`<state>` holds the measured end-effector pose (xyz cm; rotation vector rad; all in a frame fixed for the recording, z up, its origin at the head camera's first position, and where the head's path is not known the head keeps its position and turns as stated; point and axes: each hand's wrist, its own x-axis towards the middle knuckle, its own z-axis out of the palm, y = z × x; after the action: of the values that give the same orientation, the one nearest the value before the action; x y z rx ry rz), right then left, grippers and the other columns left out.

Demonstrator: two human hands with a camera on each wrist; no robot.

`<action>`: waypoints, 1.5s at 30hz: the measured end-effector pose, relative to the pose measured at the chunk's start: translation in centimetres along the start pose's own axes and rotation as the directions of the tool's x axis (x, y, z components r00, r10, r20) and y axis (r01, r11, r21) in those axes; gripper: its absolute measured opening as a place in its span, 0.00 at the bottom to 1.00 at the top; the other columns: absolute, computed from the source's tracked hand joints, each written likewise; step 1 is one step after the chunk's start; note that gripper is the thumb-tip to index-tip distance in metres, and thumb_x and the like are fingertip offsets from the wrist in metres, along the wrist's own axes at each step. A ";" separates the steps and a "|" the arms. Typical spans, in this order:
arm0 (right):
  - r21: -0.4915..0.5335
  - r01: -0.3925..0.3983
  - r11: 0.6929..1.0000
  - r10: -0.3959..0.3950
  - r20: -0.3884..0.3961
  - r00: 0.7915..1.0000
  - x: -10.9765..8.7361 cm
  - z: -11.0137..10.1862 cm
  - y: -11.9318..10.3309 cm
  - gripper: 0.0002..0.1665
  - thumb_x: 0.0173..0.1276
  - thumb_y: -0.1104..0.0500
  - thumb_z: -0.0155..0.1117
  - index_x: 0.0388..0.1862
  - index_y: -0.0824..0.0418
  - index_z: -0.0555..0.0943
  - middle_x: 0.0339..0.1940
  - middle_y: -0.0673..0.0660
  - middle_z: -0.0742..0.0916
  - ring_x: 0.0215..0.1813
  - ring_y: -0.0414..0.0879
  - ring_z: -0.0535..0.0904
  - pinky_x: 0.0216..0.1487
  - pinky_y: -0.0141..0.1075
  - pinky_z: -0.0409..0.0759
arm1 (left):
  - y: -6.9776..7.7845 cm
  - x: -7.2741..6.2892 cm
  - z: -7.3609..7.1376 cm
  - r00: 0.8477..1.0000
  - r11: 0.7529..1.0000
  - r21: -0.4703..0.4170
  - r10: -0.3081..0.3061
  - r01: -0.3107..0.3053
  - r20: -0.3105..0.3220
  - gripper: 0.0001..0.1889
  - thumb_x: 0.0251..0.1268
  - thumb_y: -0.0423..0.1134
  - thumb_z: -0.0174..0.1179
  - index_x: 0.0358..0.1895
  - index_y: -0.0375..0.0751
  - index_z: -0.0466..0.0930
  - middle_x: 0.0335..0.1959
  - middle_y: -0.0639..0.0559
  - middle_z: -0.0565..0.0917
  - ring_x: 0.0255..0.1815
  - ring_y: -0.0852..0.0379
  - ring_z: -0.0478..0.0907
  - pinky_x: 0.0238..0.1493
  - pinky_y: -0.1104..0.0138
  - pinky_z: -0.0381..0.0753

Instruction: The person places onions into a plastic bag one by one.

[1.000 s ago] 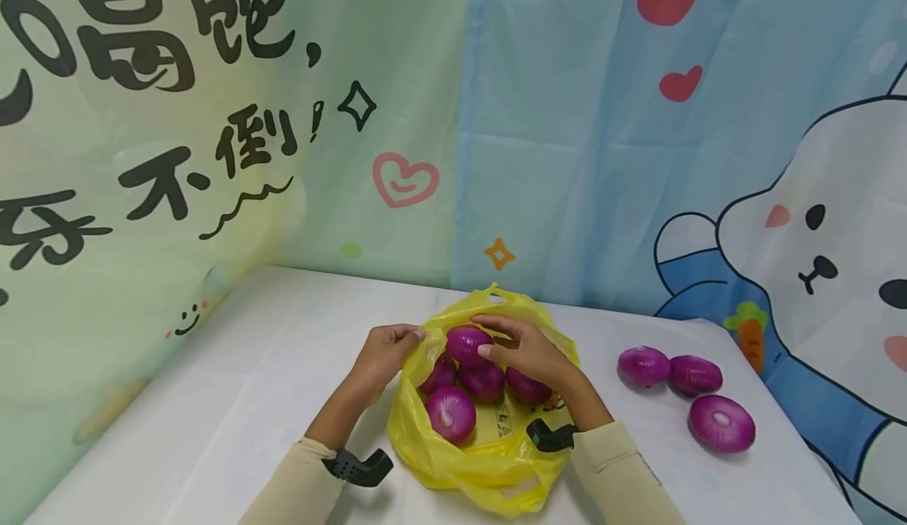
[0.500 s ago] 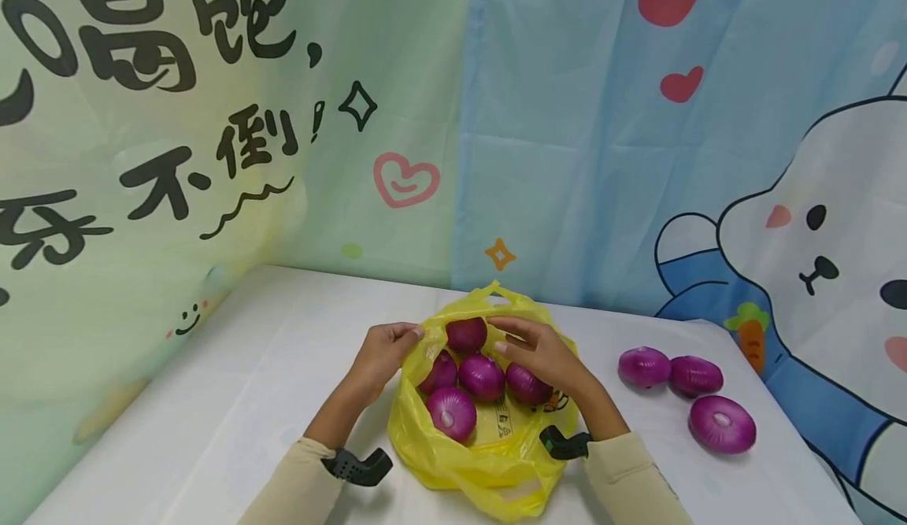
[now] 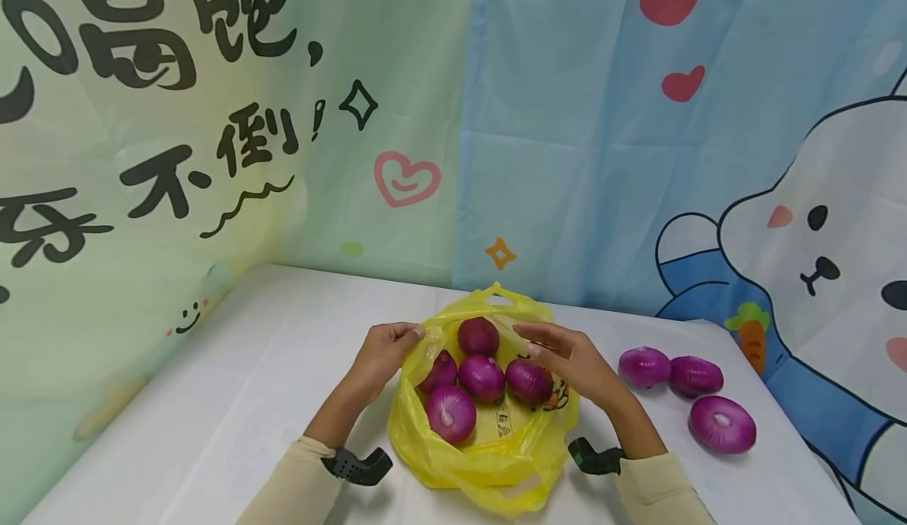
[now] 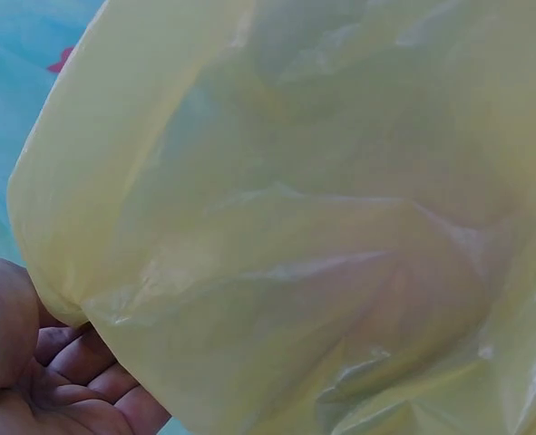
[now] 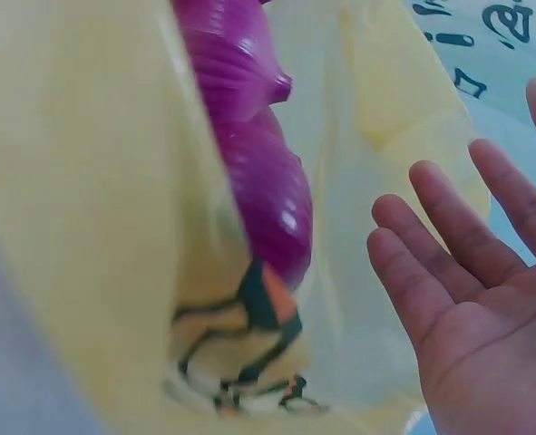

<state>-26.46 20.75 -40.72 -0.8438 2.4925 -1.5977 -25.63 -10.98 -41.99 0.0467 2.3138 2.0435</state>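
A yellow plastic bag [image 3: 489, 462] lies open on the table with several purple onions inside. My left hand [image 3: 383, 356] pinches the bag's left rim between thumb and fingers; the left wrist view shows the thin film caught there. My right hand [image 3: 574, 360] is over the bag's right edge, its fingers spread and holding nothing. Nearest to it inside the bag is a round onion [image 3: 528, 381]. A darker onion [image 3: 478, 338] sits at the back of the bag, and another onion [image 3: 450, 415] lies at the front left. In the right wrist view, onions [image 5: 268, 199] show past the bag's film.
To the right of the bag, a pair of onions [image 3: 644, 367] lie side by side on the white table [image 3: 234, 399], with a third onion [image 3: 722, 424] nearer the front. A printed cloth backdrop [image 3: 553, 155] hangs behind the table.
My right hand has let go of the onion at the back of the bag and drawn away to the right. That onion has rolled and shifted slightly right. The left hand keeps its place.
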 end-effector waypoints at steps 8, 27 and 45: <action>-0.054 -0.028 0.998 0.027 -0.026 0.999 -2.1 -1.8 -0.2 0.23 0.74 0.59 0.58 0.65 0.64 0.74 0.63 0.62 0.79 0.64 0.63 0.72 0.57 0.35 0.75 | 0.0 0.0 -0.1 1.000 1.000 0.001 0.011 -0.011 -0.007 0.16 0.73 0.42 0.55 0.50 0.33 0.83 0.41 0.48 0.85 0.41 0.54 0.81 0.47 0.63 0.81; -0.189 -0.150 0.970 0.110 -0.208 0.972 -7.6 -5.8 1.0 0.26 0.74 0.52 0.59 0.66 0.61 0.74 0.62 0.61 0.80 0.58 0.32 0.76 0.49 0.31 0.78 | -0.4 0.1 -0.2 1.000 1.000 0.018 -0.001 0.002 -0.013 0.16 0.73 0.43 0.55 0.50 0.34 0.83 0.42 0.48 0.85 0.42 0.54 0.81 0.49 0.62 0.80; -0.207 -0.427 0.880 0.304 -0.444 0.843 -13.3 -12.5 3.5 0.37 0.72 0.43 0.57 0.74 0.57 0.65 0.65 0.48 0.78 0.67 0.38 0.70 0.43 0.24 0.78 | -0.7 0.2 0.0 1.000 0.999 0.031 -0.010 0.011 -0.015 0.16 0.73 0.44 0.55 0.51 0.34 0.82 0.43 0.49 0.84 0.43 0.54 0.80 0.50 0.62 0.80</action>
<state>-20.78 38.43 -41.10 -0.0092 2.9883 -1.3855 -25.78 -11.09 -42.65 0.0205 2.3491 2.0103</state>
